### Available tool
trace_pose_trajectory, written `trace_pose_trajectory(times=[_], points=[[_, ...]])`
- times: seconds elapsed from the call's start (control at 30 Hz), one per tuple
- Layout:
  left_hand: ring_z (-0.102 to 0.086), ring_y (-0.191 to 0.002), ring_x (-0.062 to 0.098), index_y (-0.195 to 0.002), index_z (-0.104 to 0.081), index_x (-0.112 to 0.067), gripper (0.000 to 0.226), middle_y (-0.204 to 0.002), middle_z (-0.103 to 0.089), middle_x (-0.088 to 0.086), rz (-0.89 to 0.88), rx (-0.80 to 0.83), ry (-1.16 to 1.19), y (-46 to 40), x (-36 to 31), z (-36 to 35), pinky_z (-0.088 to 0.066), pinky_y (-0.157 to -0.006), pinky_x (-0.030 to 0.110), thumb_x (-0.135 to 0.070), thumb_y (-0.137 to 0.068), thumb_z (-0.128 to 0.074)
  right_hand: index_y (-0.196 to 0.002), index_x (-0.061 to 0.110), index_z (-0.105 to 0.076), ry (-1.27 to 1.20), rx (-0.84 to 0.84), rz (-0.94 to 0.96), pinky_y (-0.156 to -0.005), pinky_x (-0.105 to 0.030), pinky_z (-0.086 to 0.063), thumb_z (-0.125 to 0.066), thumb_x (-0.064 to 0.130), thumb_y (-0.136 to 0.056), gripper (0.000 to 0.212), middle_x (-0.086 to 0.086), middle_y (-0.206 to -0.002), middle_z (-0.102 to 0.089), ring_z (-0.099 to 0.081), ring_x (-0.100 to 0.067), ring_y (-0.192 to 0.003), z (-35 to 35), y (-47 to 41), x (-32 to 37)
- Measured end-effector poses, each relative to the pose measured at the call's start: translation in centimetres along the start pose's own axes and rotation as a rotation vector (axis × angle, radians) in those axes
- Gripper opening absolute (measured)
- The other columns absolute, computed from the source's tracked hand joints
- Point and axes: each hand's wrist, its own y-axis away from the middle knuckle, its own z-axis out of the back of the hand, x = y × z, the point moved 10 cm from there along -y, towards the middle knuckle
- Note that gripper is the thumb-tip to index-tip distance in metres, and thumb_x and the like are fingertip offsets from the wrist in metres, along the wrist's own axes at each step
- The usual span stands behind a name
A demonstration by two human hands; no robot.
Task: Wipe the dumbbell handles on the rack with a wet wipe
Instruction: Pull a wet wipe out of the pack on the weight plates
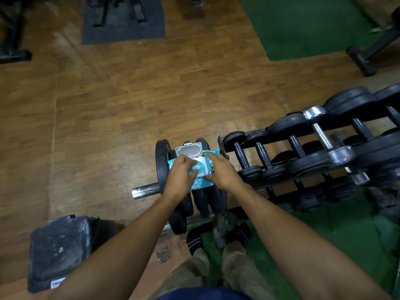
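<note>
A teal pack of wet wipes (195, 169) lies on top of a stack of upright black weight plates (161, 161), its white flip lid (188, 148) standing open at the far edge. The left hand (180, 177) rests over the pack, its fingers (191, 164) curled at the opening and seemingly pinching the white wipe (195, 167) that shows there, though the grip itself is partly hidden. The right hand (221, 172) steadies the pack from the other side, fingers curled over its right edge. Just to the right stands the dumbbell rack (259, 185), with black dumbbells (242, 154) and one chrome dumbbell (324, 135) in sloping rows, handles untouched by either hand.
</note>
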Motion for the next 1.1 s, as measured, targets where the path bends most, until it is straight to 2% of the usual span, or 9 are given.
trace_pose_trajectory(times=[0.1, 0.2, 0.4, 0.53, 0.6, 0.77, 0.87, 0.97, 1.1], points=[[-0.06, -0.094, 0.018, -0.1, -0.079, -0.01, 0.011, -0.097, -0.064, 0.001, -0.001, -0.023, -0.045, -0.4, -0.6, 0.4, -0.05, -0.087, 0.035, -0.014, -0.092, -0.072, -0.153, 0.031, -0.034, 0.029, 0.008, -0.013, -0.102, -0.048, -0.048, -0.081, 0.022, -0.08, 0.087, -0.009, -0.142, -0.047, -0.052, -0.03, -0.126, 0.0, 0.1, 0.1], [-0.063, -0.089, 0.016, -0.091, -0.079, -0.01, 0.006, -0.093, -0.066, 0.0, 0.05, -0.047, 0.018, -0.5, -0.5, 0.8, -0.052, -0.084, 0.034, -0.01, -0.09, -0.073, -0.153, 0.031, -0.035, 0.051, 0.002, -0.013, -0.103, -0.046, -0.047, -0.081, 0.023, -0.08, 0.086, -0.008, -0.142, -0.048, -0.052, -0.03, -0.127, 0.1, 0.1, 0.2], [-0.065, -0.086, 0.007, -0.088, -0.078, -0.01, 0.004, -0.09, -0.069, -0.005, 0.281, -0.054, 0.291, 0.7, 1.4, 1.7, -0.048, -0.071, 0.02, -0.014, -0.09, -0.077, -0.152, 0.029, -0.037, 0.106, -0.006, 0.008, -0.099, -0.041, -0.048, -0.079, 0.023, -0.082, 0.081, -0.011, -0.139, -0.05, -0.055, -0.032, -0.123, 0.5, 0.1, 0.6], [-0.065, -0.076, -0.002, -0.09, -0.076, -0.005, 0.006, -0.088, -0.073, -0.002, 0.35, -0.086, 0.528, 2.1, 0.9, 2.4, -0.05, -0.071, 0.016, -0.009, -0.092, -0.073, -0.152, 0.031, -0.037, 0.139, -0.003, -0.007, -0.1, -0.042, -0.048, -0.08, 0.024, -0.081, 0.083, -0.012, -0.14, -0.05, -0.055, -0.033, -0.123, 0.3, 0.0, 0.6], [-0.065, -0.076, -0.001, -0.091, -0.076, -0.004, 0.007, -0.088, -0.075, 0.003, 0.347, -0.119, 0.636, 2.3, 0.5, 3.4, -0.051, -0.072, 0.014, -0.008, -0.094, -0.071, -0.151, 0.032, -0.038, 0.144, -0.008, -0.005, -0.1, -0.042, -0.049, -0.08, 0.025, -0.08, 0.082, -0.011, -0.139, -0.051, -0.056, -0.034, -0.122, 0.3, -0.1, 0.7], [-0.064, -0.08, 0.008, -0.085, -0.071, -0.012, 0.015, -0.085, -0.073, 0.0, 0.408, -0.164, 0.886, 2.4, 0.8, 5.0, -0.051, -0.077, 0.028, -0.009, -0.099, -0.064, -0.149, 0.032, -0.041, 0.175, -0.003, 0.003, -0.097, -0.04, -0.051, -0.08, 0.027, -0.079, 0.08, -0.011, -0.135, -0.053, -0.058, -0.033, -0.12, 0.4, -0.4, 0.9], [-0.068, -0.086, 0.016, -0.088, -0.066, -0.01, 0.017, -0.093, -0.073, 0.007, 0.453, -0.152, 1.163, 2.6, 0.5, 5.1, -0.053, -0.088, 0.038, -0.007, -0.102, -0.057, -0.152, 0.031, -0.037, 0.159, 0.004, -0.003, -0.101, -0.04, -0.049, -0.079, 0.025, -0.081, 0.083, -0.012, -0.139, -0.05, -0.056, -0.033, -0.123, 0.3, -0.2, 0.7], [-0.071, -0.093, 0.023, -0.097, -0.063, -0.007, 0.012, -0.098, -0.074, 0.01, 0.424, -0.135, 1.386, 3.0, -0.9, 6.1, -0.053, -0.098, 0.04, -0.006, -0.103, -0.053, -0.152, 0.033, -0.037, 0.064, -0.001, -0.015, -0.103, -0.04, -0.049, -0.078, 0.022, -0.083, 0.081, -0.012, -0.14, -0.048, -0.054, -0.032, -0.125, 0.1, 0.2, 0.3], [-0.072, -0.096, 0.029, -0.098, -0.061, -0.009, 0.017, -0.102, -0.072, 0.013, 0.402, -0.133, 1.503, 3.6, -1.6, 7.3, -0.052, -0.097, 0.045, -0.009, -0.106, -0.046, -0.151, 0.033, -0.038, 0.086, 0.003, 0.029, -0.101, -0.043, -0.05, -0.069, 0.019, -0.087, 0.072, -0.013, -0.138, -0.048, -0.055, -0.034, -0.124, 0.2, 0.7, 1.0]])
